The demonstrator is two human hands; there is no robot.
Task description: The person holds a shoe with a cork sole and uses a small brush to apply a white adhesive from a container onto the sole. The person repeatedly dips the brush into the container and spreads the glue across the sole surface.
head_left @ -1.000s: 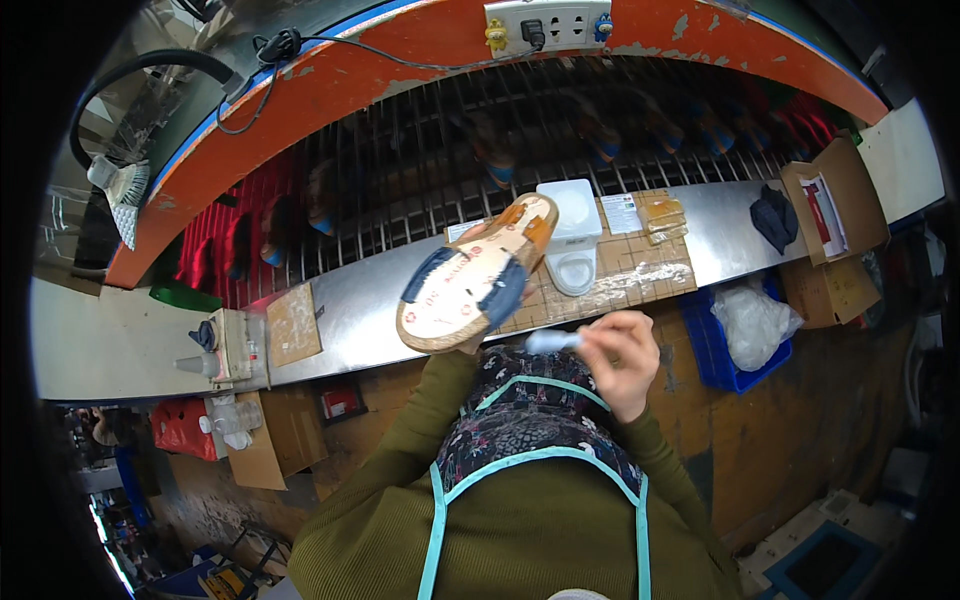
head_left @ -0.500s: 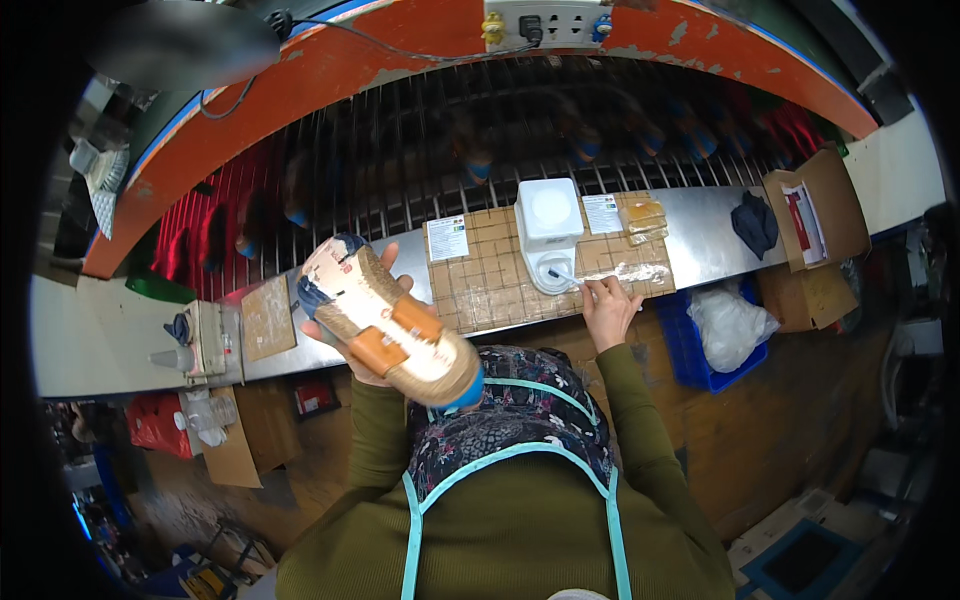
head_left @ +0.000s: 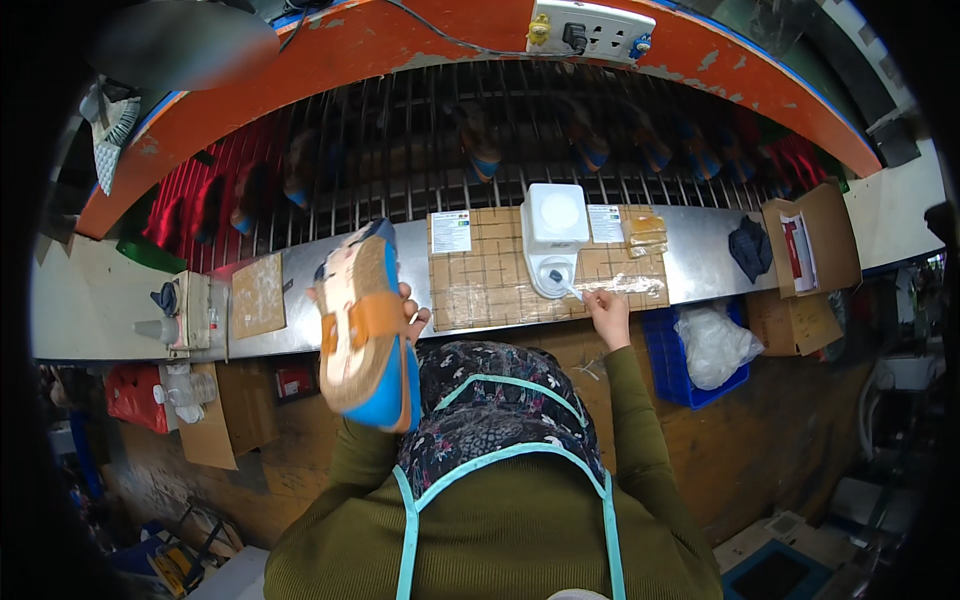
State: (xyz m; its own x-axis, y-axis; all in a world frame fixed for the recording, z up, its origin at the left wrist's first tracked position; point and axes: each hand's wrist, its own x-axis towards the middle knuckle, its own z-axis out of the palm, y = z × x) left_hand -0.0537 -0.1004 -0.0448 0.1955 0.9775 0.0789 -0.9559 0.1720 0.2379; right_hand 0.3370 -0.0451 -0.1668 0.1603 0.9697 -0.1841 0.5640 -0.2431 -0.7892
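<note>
My left hand point(head_left: 414, 315) is wrapped round a lasted shoe point(head_left: 350, 335), and most of that hand is hidden behind it. The shoe has a pale insole underside facing up, an orange-brown strap across it and a bright blue side. It hangs over the bench's near edge, left of the cardboard mat. With closed fingertips my right hand point(head_left: 608, 317) pinches the thin pale handle of a brush point(head_left: 572, 289). The brush's dark head lies in the round cup of a white plastic dispenser point(head_left: 555, 217) standing on the mat.
The cardboard mat point(head_left: 480, 290) carries paper labels and a yellowish block point(head_left: 646, 236). Behind runs a rack of metal bars point(head_left: 400, 160) with several shoes. At right are a dark cloth point(head_left: 749, 248), an open carton point(head_left: 830, 240) and a blue crate point(head_left: 663, 350). A board point(head_left: 258, 296) lies at left.
The shoe has turned in my left hand, more upright and with its blue side now showing, and moved slightly left. My right hand stays on the brush at the dispenser cup.
</note>
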